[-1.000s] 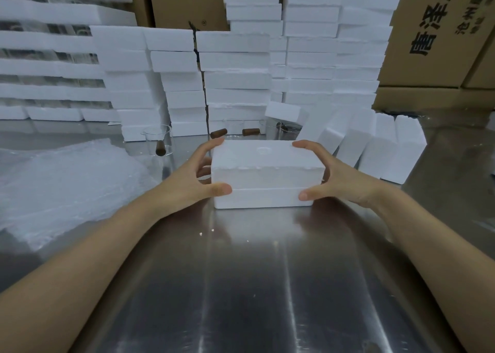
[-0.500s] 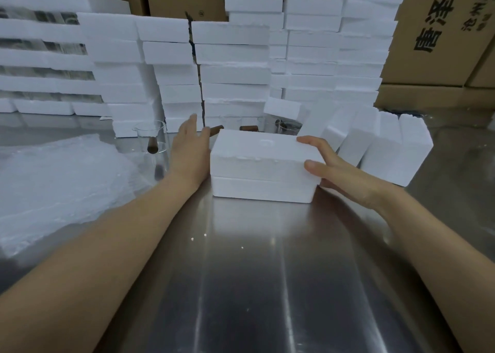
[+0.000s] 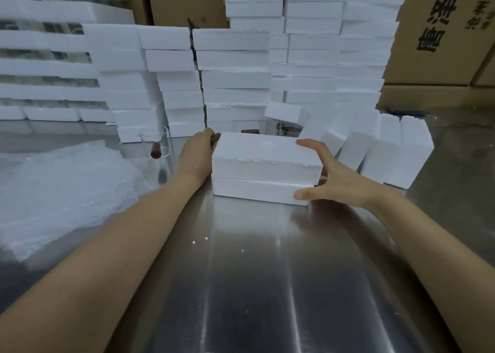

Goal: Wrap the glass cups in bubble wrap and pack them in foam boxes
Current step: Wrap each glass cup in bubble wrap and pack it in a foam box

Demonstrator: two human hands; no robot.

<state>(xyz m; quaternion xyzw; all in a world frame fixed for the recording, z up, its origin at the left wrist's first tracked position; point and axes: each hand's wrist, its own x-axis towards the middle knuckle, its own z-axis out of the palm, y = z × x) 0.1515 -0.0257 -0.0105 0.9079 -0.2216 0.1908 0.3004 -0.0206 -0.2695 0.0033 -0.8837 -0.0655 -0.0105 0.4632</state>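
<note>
The right grip (image 3: 340, 176) clasps the foam box (image 3: 263, 167) at its right end. The left grip (image 3: 197, 155) presses flat, fingers straight, against its left end. Sliding it left could topple the glass cup (image 3: 154, 139) nearby.

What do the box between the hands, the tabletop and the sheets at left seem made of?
Foam box: likely expanded polystyrene, matte white, crumbly edges. Table: probably stainless steel, brushed, reflecting light. Sheets: seemingly clear plastic bubble wrap, glossy, dimpled.

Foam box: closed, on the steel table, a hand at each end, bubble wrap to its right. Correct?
No: the bubble wrap lies left of the foam box, not right; the head view shows it. Rest holds: box closed, on the steel table, left hand and right hand at its ends.
</note>
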